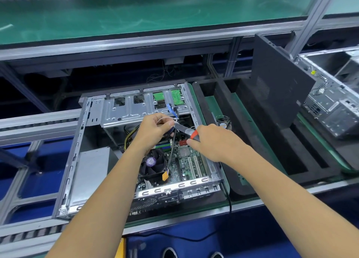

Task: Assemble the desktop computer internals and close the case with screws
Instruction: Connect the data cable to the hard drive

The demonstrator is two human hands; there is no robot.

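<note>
An open desktop computer case [81, 160] is lying on its side on the green-matted work surface [213, 110], in the middle of the scene, with its motherboard [186, 160] facing up. Both hands are working just above the far part of the board, close together. The left hand [155, 129] is curling its fingers around a bundle of cables [172, 150], pinching a pale cable tie [165, 119] near the top of the bundle. The right hand [211, 143] is gripping red-handled cutters [191, 134], and the metal tip is reaching leftward to the tie, right beside the left thumb; whether the blades are closing on the tie cannot be told. A dark cable is hanging from the left hand down to an orange-tabbed connector [165, 177] beside the black CPU fan [153, 162]. The drive cage [136, 110] is sitting at the far side of the case, with green circuit boards showing through its openings. To the right, black foam packing [272, 146] is lying on the mat, a dark side panel [277, 78] is leaning upright, and a second case [334, 102] is resting at the far right.
</note>
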